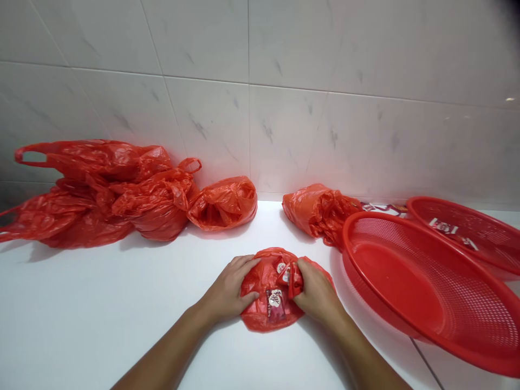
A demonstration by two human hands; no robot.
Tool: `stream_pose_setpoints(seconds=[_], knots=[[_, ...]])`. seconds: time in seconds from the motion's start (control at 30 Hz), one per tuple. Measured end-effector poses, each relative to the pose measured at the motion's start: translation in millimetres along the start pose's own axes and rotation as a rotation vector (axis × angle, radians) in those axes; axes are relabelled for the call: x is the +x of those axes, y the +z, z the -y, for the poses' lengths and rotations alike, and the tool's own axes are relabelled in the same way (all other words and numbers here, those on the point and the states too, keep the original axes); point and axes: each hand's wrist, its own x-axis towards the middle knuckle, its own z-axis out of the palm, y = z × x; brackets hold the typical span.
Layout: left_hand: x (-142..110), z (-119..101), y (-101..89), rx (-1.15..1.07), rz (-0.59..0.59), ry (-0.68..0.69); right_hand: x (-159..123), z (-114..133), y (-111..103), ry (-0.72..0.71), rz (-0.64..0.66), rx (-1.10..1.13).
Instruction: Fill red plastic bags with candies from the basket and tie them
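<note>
A red plastic bag (255, 319) lies on the white surface in front of me, its mouth spread wide toward me. My left hand (231, 290) grips the left side of its rim, thumb and fingers over the edge. Inside the bag lies a small dark red packet (276, 304) with white print. My right hand (319, 292) is closed on small red packets (296, 279) at the right side of the mouth. How many it holds is hidden by the fingers. Part of the bag shows behind that hand.
Several full red plastic bags (154, 203) sit along the tiled wall at the left, and another open bag (223, 206) beside them. A bunched red bag (319, 211) touches a red mesh basket (398, 287) at the right. Behind it, a second red basket (467, 227) holds small packets.
</note>
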Motion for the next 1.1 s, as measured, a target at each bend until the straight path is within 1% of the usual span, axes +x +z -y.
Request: stream_pose_setpoints(seconds=[0.1, 0.17, 0.2, 0.23, 0.3, 0.37, 0.4, 0.47, 0.63, 0.67, 0.7, 0.73, 0.8, 0.87, 0.93, 0.97, 1.03, 1.1], knots=[[-0.1, 0.9, 1.3, -0.004, 0.003, 0.008, 3.4, 0.4, -6.6, -0.014, -0.181, 0.122], [-0.3, 1.0, 2.2, -0.002, 0.006, 0.013, 4.7, 0.3, -7.8, -0.073, -0.287, 0.218], [-0.4, 0.7, 2.6, 0.001, 0.007, 0.015, 5.0, 0.6, -6.5, -0.12, -0.302, 0.256], [-0.4, 0.4, 2.8, 0.003, 0.009, 0.016, 5.0, 1.4, -4.0, -0.172, -0.281, 0.286], [-0.2, -0.4, 3.0, 0.004, 0.016, 0.018, 4.9, 4.2, 3.6, -0.256, -0.154, 0.314], [0.6, -1.0, 3.0, -0.001, 0.022, 0.02, 5.2, 7.6, 10.8, -0.303, -0.024, 0.319], [1.1, -1.1, 3.0, -0.005, 0.021, 0.022, 5.6, 8.8, 12.9, -0.309, 0.002, 0.321], [2.1, -1.0, 3.3, -0.02, 0.007, 0.03, 6.8, 8.3, 13.1, -0.274, -0.018, 0.34], [2.6, -0.6, 3.0, -0.044, -0.029, 0.052, 10.6, -9.5, 0.6, -0.006, -0.269, 0.396], [2.3, -0.7, 2.6, -0.04, -0.031, 0.06, 11.5, -13.2, -1.4, 0.027, -0.309, 0.408], [1.9, -1.0, 2.3, -0.028, -0.033, 0.075, 12.2, -15.8, -2.8, 0.052, -0.321, 0.419], [1.5, -1.2, 2.2, -0.007, -0.034, 0.097, 12.6, -17.0, -3.6, 0.067, -0.299, 0.431], [0.4, -1.8, 2.7, 0.068, -0.053, 0.143, 12.3, -15.3, -3.5, 0.042, -0.174, 0.428], [-0.6, -2.2, 4.4, 0.16, -0.09, 0.174, 10.4, -10.2, -1.5, -0.056, -0.016, 0.377], [-0.9, -2.3, 6.4, 0.219, -0.113, 0.183, 7.4, -5.2, 1.7, -0.158, 0.103, 0.309], [-0.7, -2.0, 7.3, 0.23, -0.114, 0.186, 5.9, -3.6, 3.4, -0.181, 0.144, 0.279], [0.5, -0.7, 8.7, 0.227, -0.116, 0.197, 3.1, -2.7, 5.9, -0.179, 0.195, 0.253], [2.3, 1.5, 9.6, 0.213, -0.139, 0.214, 1.5, -3.4, 6.3, -0.171, 0.203, 0.252]])
